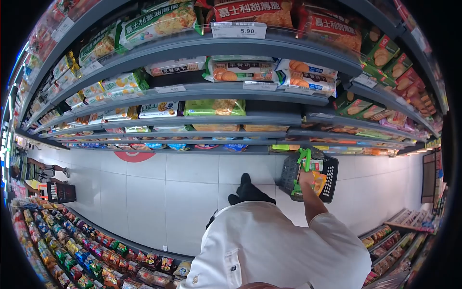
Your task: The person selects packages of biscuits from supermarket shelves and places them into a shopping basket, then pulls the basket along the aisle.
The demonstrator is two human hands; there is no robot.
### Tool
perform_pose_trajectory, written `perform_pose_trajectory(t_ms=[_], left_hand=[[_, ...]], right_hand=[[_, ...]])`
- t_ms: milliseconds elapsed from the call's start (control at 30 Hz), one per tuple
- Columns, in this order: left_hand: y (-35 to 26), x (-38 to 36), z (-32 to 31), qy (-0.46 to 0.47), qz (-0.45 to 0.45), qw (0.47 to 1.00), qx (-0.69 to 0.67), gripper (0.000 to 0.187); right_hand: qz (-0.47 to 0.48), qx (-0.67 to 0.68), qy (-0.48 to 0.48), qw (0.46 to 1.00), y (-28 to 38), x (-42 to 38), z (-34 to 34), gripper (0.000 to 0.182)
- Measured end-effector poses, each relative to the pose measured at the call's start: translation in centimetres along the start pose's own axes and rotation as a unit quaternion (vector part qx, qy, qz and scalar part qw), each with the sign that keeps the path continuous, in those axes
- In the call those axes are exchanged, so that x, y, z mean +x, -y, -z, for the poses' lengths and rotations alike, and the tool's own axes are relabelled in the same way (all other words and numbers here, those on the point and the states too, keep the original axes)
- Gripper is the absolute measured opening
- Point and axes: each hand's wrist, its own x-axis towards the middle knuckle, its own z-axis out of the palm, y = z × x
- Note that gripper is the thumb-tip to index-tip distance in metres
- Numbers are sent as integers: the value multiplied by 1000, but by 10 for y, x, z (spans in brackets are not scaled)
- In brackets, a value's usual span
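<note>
My right hand point(305, 178) is closed around the green handle point(303, 159) of a black plastic shopping basket point(329, 180), with the arm stretched out to my right. Inside the basket lie a few packages, among them a yellow-orange packet point(319, 182), partly covered by my hand. The basket hangs beside my legs, close to the bottom of the shelves. My left hand is out of sight, hidden by my white shirt or outside the view.
Shelves point(308, 48) of packaged biscuits and crackers span the front, one tag reading 5.90. Snack bags point(96, 245) fill a display behind me. On the left, another person in a striped top point(30, 168) is near a dark basket point(61, 192). Pale tiled floor point(192, 192) runs between.
</note>
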Motion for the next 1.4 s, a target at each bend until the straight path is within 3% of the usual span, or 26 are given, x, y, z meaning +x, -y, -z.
perform_pose_trajectory(t_ms=[100, 133, 200, 367, 500, 600, 667, 867, 1100, 1200, 1367, 1400], left_hand=[[-8, 31, -9, -4, -8, 999, -32, 26], [58, 86, -14, -3, -13, 999, -40, 25], [9, 127, -6, -28, -5, 998, -54, 27], [-99, 174, -23, 24, -35, 998, -48, 38], [-100, 203, -44, 79, -25, 995, -47, 37], [-92, 214, -44, 84, -3, 996, -15, 34], [-80, 222, -37, 69, -12, 997, -23, 31], [-82, 242, -4, 68, -3, 997, -18, 23], [-118, 289, 21, 115, -45, 992, -19, 29], [-137, 307, 36, 119, -40, 991, -38, 30], [-120, 334, 80, 140, -37, 989, -21, 32], [-122, 328, 90, 144, -50, 988, 37, 31]], right_hand=[[-8, -1, -7, 1000, 16, 0, 8, 49], [16, -28, -46, 998, 8, 6, -3, 42], [30, -50, -89, 994, -3, 13, -15, 37], [28, -44, -92, 994, -21, 25, -36, 35], [45, -47, -94, 993, -15, 23, -31, 34], [25, 40, -41, 998, 5, 7, -13, 36], [-22, 55, 21, 998, -4, 10, -21, 38], [-16, 33, 44, 998, 25, -26, -20, 43], [-24, -45, 66, 996, 75, -86, -32, 45], [-11, -50, 50, 997, 87, -110, -50, 42], [13, -107, 44, 993, 112, -149, -78, 39], [5, -106, 36, 994, 117, -158, -83, 39]])
